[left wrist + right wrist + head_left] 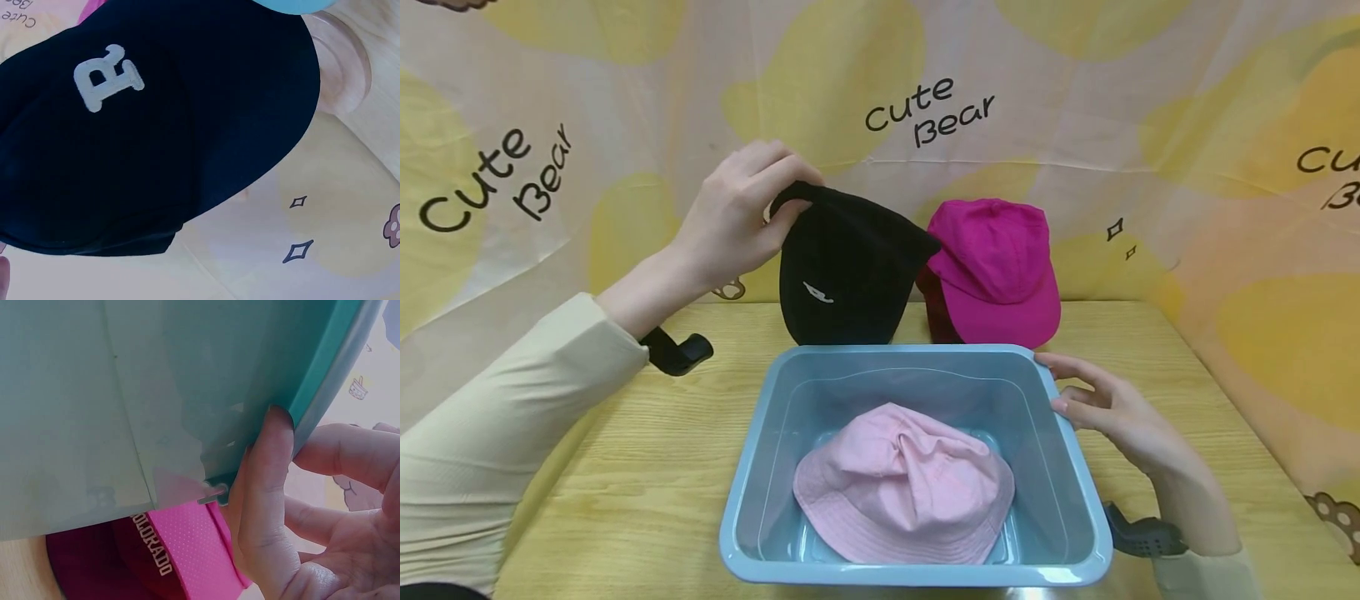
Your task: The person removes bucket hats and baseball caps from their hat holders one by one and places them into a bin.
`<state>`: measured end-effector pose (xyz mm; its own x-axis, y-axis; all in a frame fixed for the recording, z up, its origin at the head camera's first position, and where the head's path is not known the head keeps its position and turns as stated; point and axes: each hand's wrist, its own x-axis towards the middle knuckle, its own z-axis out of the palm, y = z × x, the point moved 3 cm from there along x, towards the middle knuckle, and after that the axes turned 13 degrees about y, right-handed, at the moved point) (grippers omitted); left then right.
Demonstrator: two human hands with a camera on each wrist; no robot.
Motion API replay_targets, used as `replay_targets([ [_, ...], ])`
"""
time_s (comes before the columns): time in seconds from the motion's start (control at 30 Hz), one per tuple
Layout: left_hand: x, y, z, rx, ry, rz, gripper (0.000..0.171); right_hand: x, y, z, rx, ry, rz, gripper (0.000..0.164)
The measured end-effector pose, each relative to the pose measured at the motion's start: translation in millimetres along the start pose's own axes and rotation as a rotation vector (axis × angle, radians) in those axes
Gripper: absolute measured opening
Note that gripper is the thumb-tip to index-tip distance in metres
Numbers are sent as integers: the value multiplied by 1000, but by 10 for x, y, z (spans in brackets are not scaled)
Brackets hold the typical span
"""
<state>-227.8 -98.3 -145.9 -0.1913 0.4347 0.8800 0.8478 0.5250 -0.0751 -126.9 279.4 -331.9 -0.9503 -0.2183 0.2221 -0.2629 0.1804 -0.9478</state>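
Observation:
My left hand (741,208) pinches the edge of a black baseball cap (857,258), thumb on one side and fingers on the other. The cap hangs upright behind the basin, a white letter on its front showing in the left wrist view. At the back right corner, my right hand (1112,412) grips the rim of a light blue plastic basin (1067,467); in the right wrist view its fingers (270,469) lie along the rim's underside. Inside the basin sits a pink bucket hat (902,483), brim toward me.
Behind the basin, a magenta cap (996,258) leans on a dark red cap (936,304), near the printed backdrop cloth (1075,100). A pale wooden table (647,467) lies under everything. A black wrist mount (677,354) sticks out below my left wrist.

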Motion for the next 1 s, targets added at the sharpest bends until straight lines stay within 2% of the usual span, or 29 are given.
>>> replay_targets([
  [0.47,139,32,-163,24,34,38,14,9,5,-7,-51,15,51,50],
  [0.73,196,67,-316,-9,104,33,12,7,10,-8,-62,24,47,50],
  [0.87,201,135,-430,-27,96,49,13,4,8,-4,-67,20,45,51],
  [1.0,174,209,-526,-55,85,92,15,-6,4,-9,-65,22,47,51],
])
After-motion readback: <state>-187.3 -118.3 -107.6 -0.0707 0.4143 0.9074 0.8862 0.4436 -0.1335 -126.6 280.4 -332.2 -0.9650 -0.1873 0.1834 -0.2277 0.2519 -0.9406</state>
